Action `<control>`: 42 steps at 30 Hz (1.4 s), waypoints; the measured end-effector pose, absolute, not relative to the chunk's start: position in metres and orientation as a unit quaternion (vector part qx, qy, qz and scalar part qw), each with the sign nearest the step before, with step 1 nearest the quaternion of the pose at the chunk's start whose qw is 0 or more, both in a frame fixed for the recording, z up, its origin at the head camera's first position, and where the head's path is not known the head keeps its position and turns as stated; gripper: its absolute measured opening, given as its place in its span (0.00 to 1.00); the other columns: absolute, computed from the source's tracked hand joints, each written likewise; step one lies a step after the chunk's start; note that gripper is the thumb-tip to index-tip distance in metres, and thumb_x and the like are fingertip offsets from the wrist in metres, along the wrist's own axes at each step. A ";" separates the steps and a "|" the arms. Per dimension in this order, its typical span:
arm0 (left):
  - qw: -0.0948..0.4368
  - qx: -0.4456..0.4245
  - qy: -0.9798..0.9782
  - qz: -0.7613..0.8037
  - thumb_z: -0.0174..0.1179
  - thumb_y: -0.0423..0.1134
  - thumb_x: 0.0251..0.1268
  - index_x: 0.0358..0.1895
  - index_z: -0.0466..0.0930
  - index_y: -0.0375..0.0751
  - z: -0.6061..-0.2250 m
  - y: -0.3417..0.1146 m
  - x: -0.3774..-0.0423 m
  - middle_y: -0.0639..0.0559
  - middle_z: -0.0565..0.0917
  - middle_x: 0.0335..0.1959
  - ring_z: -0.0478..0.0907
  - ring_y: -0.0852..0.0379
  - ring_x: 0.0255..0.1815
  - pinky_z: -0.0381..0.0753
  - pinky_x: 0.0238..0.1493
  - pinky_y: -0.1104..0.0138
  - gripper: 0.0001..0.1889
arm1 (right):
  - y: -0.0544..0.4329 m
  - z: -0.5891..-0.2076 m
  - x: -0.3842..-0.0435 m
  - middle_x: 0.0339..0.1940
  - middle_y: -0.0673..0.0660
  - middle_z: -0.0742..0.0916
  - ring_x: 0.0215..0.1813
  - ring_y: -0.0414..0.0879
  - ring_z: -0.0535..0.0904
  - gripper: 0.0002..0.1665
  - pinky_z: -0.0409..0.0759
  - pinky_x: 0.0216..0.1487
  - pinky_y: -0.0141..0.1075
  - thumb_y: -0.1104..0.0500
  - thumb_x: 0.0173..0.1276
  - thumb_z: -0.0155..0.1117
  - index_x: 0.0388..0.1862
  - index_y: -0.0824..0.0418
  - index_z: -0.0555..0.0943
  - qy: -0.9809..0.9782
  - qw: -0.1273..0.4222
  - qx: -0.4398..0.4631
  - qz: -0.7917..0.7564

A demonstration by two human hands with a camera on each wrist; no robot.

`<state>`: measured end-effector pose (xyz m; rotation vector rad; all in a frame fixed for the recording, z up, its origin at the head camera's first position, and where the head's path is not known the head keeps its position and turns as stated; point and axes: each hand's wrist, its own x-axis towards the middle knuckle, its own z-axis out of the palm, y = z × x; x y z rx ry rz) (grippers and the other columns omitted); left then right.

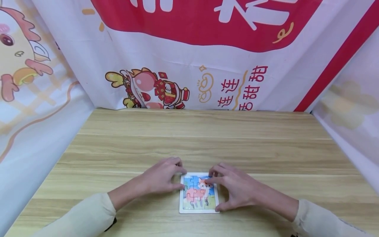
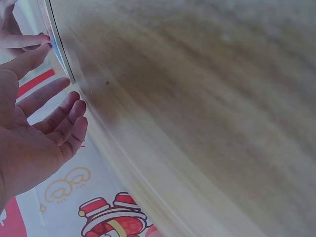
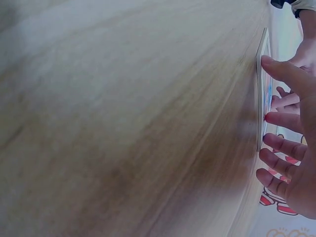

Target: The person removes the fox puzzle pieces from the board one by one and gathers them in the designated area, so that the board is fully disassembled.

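A jigsaw puzzle (image 1: pixel 196 192) lies flat on the table, its pieces sitting together in a white-rimmed tray and picturing a pinkish-orange animal on blue and green. My left hand (image 1: pixel 163 176) is at the tray's left side, thumb by the left rim and another finger near the upper left corner. Across from it, my right hand (image 1: pixel 238 186) spans the right side. Its thumb rests at the lower right corner, and the index finger touches the picture near the animal's head. In the right wrist view, the fingers of the right hand (image 3: pixel 296 143) are spread and loosely bent.
The wood-grain table (image 1: pixel 189 141) stretches around the puzzle. Behind it hangs a white and red printed cloth (image 1: pixel 177 56), and more printed cloth hangs at the left (image 1: pixel 32 82) and right sides. Light sleeves (image 1: pixel 86 214) cover both forearms.
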<state>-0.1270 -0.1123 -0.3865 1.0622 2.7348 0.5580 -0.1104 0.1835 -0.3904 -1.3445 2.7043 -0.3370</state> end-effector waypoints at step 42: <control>0.139 0.303 0.901 0.277 0.74 0.38 0.61 0.47 0.87 0.39 -0.384 -0.108 -0.125 0.57 0.80 0.44 0.78 0.57 0.47 0.81 0.56 0.57 0.13 | 0.178 -0.390 -0.107 0.58 0.51 0.83 0.58 0.44 0.75 0.43 0.79 0.62 0.45 0.32 0.50 0.81 0.61 0.53 0.87 0.893 0.026 -0.436 -0.110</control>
